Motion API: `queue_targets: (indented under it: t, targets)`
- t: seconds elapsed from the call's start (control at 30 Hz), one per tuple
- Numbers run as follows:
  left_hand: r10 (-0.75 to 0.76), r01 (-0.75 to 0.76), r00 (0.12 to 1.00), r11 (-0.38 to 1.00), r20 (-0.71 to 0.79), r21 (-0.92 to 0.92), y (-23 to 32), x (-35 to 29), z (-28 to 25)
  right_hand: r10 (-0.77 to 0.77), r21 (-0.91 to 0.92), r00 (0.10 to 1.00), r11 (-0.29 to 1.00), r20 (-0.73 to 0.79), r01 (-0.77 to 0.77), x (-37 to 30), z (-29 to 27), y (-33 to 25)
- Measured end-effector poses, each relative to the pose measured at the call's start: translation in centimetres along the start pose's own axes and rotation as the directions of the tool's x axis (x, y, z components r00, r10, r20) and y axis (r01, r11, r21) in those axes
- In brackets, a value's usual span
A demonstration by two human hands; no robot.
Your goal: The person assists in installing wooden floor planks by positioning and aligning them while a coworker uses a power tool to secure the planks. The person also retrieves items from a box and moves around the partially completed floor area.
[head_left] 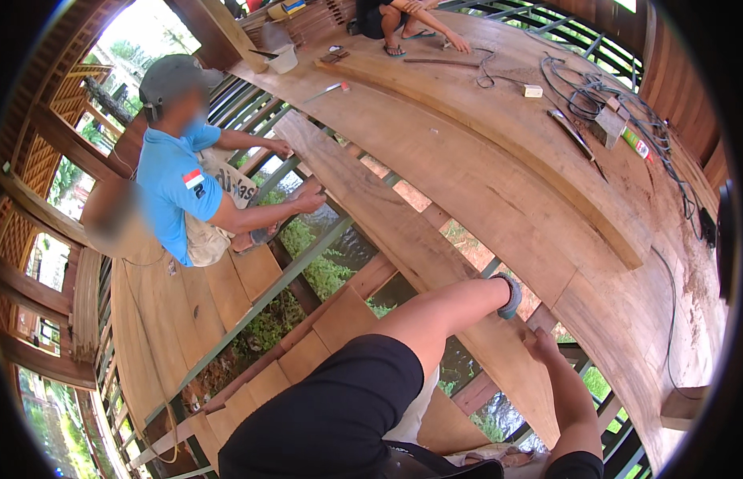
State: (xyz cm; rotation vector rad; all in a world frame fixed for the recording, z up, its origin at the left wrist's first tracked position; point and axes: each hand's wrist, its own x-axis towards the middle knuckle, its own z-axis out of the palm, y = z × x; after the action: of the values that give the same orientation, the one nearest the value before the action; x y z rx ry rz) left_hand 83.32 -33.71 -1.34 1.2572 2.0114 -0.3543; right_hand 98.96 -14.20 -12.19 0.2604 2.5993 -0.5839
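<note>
A long brown floor plank (403, 247) lies slantwise across the open floor frame, from the far left to the near right. My right hand (541, 345) is at its right edge near the close end, with curled fingers that seem to grip the board. My left hand is out of view. My bent leg reaches over the plank, and my foot (509, 295) rests by its right edge. A co-worker in a blue shirt (172, 168) crouches at the far end, with both hands (308, 195) near the plank's left edge.
Gaps between green beams (300, 263) show water and plants below. Laid boards (499, 215) spread to the right, with a long thick timber (507, 148) on them. Cables (583, 88), a tube (635, 144) and a handsaw (328, 92) lie about. Another person (387, 24) squats at the back.
</note>
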Motion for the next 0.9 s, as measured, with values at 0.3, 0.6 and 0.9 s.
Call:
queue_targets:
  t: [0.3,0.6,0.9]
  targets:
    - [-0.017,0.017,1.000,1.000,-0.017,-0.009,0.3,-0.1,0.0,-0.032,-0.145,0.999,0.989,-0.039,0.026,-0.1,-1.5,-0.1]
    - [-0.020,0.020,1.000,1.000,-0.009,-0.010,-0.1,-0.2,0.4,-0.007,-0.225,1.000,0.974,0.021,0.011,-0.5,-2.3,-1.1]
    - [-0.049,0.050,0.999,0.998,0.017,-0.027,0.5,-0.5,0.0,0.068,-0.253,0.991,0.963,-0.115,-0.095,0.6,-4.7,4.1]
